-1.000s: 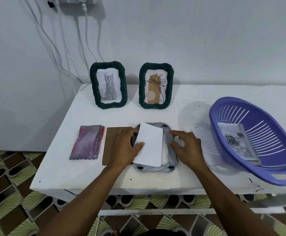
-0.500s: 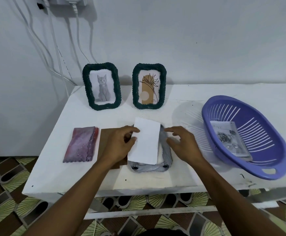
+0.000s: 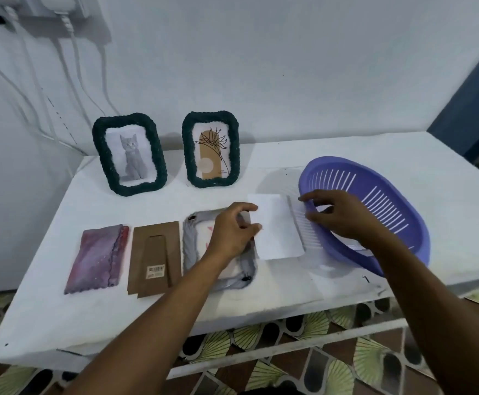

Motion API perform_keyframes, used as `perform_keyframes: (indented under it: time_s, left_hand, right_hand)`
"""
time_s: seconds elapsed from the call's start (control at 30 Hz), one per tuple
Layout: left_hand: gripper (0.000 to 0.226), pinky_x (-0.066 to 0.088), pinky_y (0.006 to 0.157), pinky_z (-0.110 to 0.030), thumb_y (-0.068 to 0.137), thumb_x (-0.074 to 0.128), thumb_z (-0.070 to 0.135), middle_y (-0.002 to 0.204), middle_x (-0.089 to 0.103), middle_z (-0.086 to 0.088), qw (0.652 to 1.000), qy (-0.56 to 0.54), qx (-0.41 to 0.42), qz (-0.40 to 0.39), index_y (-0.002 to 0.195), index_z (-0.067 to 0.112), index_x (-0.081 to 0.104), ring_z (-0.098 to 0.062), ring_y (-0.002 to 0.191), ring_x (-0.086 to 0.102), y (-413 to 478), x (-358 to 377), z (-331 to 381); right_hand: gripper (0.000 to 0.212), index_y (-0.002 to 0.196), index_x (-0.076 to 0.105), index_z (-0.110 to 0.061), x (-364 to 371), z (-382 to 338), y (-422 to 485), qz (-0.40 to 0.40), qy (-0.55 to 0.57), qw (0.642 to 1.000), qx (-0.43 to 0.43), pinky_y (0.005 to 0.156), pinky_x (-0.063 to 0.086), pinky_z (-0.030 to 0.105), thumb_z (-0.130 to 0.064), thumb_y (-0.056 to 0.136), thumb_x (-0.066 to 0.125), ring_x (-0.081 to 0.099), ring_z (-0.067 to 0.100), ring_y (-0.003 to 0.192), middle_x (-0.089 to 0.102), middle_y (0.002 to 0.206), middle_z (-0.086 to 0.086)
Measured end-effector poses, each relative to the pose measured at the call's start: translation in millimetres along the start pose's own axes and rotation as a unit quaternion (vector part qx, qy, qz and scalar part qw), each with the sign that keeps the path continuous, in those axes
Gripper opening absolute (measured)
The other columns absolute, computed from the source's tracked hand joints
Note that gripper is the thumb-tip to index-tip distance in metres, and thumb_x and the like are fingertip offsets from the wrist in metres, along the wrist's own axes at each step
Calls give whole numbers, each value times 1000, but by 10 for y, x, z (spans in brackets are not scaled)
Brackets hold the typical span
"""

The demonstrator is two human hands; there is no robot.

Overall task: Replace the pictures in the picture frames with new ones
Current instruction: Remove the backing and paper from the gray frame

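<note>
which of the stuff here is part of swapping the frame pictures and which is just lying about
Job: white card, pinched by left hand; face-down grey frame; brown backing board; green cat frame; green plant frame; purple basket, under right hand.
Lying about: pink cloth; wall cables.

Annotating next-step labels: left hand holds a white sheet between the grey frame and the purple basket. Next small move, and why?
Probably carry the white rectangular paper sheet rightward and drop it into the purple slotted plastic basket. The left hand pinches its left edge, it sits clear of the grey woven frame lying face-down, beside the basket's rim, and the right hand hovers open there.
</note>
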State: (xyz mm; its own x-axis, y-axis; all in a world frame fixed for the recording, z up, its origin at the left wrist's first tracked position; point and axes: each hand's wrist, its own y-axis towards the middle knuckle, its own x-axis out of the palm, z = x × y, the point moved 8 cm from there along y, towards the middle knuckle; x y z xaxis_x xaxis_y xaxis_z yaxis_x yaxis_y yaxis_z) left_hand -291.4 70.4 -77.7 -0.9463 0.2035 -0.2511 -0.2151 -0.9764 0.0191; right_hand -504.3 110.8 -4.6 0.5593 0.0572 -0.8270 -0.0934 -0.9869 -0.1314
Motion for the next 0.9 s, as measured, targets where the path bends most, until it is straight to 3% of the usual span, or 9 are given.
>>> perform_keyframes:
  time_s: [0.1,0.27,0.43,0.53,0.6,0.7,0.9]
  left_hand:
    - [32,55,60,-20,81,75,6,101,65,3,1000,6,-9,-2,110,17,64,-16,72,66,27,146,31]
    - [33,59,75,-39,79,77,9,118,61,4,1000,13,1,-13,109,16,65,-25,79,69,82,490,65]
    - [37,56,77,-28,78,78,12,111,59,9,998,64,20,-14,111,17,64,-16,75,67,91,791,96]
    - [42,55,79,-30,78,78,16,113,61,2,992,117,46,-14,117,14,62,-13,77,64,89,861,122]
    - [47,51,86,-34,80,77,22,120,61,-3,974,211,73,-27,122,13,60,-18,93,61,92,910,144]
    - [55,42,93,-38,80,72,44,126,60,-1,909,402,104,-27,128,20,59,-25,115,47,102,932,184]
    - [51,38,93,-41,80,62,61,127,50,-4,875,472,88,-59,116,25,66,-29,116,37,172,907,88]
  right_hand:
    - [34,122,64,-28,-202,-5,-12,50,32,998,-14,84,47,29,-20,89,67,60,14,100,65,119,-3]
    - [35,122,63,-31,-306,51,-6,56,72,996,-9,84,52,32,-19,89,66,60,15,103,64,117,-6]
    - [35,122,65,-28,-217,2,-26,50,69,996,-32,88,53,33,-22,87,69,63,14,101,66,119,-5]
    - [35,122,65,-28,-154,-23,-22,44,61,996,-45,82,54,30,-23,87,69,65,13,96,66,118,-5]
    - [35,122,65,-28,-104,-7,-5,38,59,996,-45,79,56,30,-24,87,69,66,14,94,67,117,-4]
    - [36,122,65,-27,-39,-8,10,29,62,996,-50,80,58,35,-25,86,71,67,15,91,68,117,-3]
    - [40,125,63,-29,58,6,50,19,52,997,-58,84,57,37,-28,86,70,68,16,91,67,119,-3]
